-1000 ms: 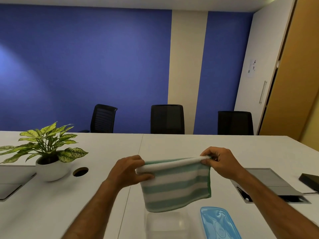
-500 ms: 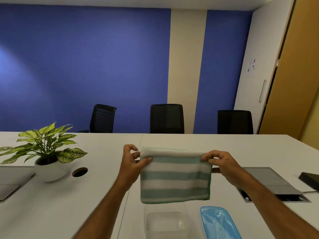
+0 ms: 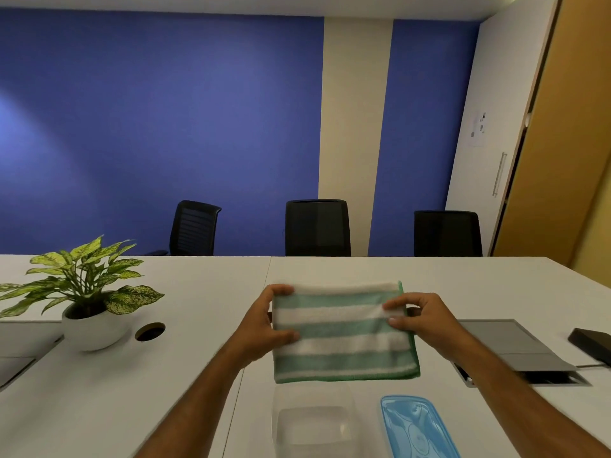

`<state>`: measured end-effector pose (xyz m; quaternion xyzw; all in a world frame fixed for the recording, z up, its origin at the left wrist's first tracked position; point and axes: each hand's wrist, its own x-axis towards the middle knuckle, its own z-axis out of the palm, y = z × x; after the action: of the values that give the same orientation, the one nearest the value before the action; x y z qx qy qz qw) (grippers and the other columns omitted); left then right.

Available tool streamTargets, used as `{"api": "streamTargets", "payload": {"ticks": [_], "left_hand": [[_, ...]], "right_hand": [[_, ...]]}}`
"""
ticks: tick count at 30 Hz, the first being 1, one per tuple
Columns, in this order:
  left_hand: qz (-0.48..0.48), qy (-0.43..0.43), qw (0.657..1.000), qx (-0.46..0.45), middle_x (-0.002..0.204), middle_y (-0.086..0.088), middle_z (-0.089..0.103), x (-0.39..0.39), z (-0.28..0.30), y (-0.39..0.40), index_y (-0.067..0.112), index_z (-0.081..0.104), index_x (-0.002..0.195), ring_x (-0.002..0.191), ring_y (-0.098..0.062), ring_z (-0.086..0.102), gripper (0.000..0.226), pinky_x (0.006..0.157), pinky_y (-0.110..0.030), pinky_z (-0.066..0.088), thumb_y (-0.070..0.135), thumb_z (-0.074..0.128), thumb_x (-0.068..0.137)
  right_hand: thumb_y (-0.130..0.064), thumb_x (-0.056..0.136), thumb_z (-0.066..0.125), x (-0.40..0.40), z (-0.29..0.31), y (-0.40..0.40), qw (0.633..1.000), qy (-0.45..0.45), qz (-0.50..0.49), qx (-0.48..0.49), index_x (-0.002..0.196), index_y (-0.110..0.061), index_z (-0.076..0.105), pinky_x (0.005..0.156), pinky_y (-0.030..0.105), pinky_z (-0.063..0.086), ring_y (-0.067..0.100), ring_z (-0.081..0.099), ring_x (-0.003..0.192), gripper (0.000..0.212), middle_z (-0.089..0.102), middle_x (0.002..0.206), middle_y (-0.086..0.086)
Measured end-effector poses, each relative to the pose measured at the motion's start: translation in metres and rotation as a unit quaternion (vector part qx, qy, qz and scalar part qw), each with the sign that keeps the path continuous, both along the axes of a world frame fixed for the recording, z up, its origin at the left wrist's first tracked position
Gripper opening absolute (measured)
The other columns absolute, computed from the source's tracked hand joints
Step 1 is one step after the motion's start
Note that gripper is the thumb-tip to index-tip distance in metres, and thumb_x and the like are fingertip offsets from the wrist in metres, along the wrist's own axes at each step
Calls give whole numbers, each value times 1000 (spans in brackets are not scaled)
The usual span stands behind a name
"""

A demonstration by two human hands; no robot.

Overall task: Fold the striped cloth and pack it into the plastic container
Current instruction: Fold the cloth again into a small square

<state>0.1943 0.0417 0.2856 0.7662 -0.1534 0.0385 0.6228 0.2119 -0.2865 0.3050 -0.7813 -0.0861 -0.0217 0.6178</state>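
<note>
The person stood at the long white table (image 3: 198, 375) with both bare arms stretched out over it, holding the striped cloth (image 3: 344, 332) up in the air between the hands. The cloth, banded in green and white, was folded into a neat rectangle and hung flat, facing the person, its lower edge just above the clear plastic container (image 3: 314, 424). The left hand (image 3: 264, 322) gripped the cloth's left edge, thumb pressed on the front and fingers curled round the top corner. The right hand (image 3: 426, 319) pinched the right edge near the top, thumb and fingertips closed on the fabric. The container sat open on the table close to the person, and a blue lid (image 3: 416, 428) lay flat just beside it to the right. Farther left stood a leafy plant in a white pot (image 3: 92, 328), near a round cable hole (image 3: 150, 331). Three black chairs (image 3: 317, 228) lined the table's far side against the blue wall (image 3: 158, 110).
</note>
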Motion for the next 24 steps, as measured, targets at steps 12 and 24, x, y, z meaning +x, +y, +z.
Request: {"api": "streamTargets", "payload": {"ticks": [12, 24], "left_hand": [[-44, 62, 996, 53, 134, 4, 44, -4, -2, 2, 35, 45, 136, 116, -22, 55, 86, 77, -31, 62, 4, 87, 68], [-80, 123, 989, 20, 139, 2, 41, -1, -8, 13, 38, 39, 142, 120, -26, 53, 96, 81, -38, 62, -3, 85, 68]], "right_hand": [[2, 70, 82, -7, -5, -4, 995, 59, 63, -57, 122, -35, 58, 82, 52, 60, 35, 64, 104, 68, 58, 118, 13], [20, 77, 64, -11, -11, -15, 985, 91, 141, 30, 137, -34, 44, 95, 55, 53, 33, 53, 124, 84, 45, 142, 6]]}}
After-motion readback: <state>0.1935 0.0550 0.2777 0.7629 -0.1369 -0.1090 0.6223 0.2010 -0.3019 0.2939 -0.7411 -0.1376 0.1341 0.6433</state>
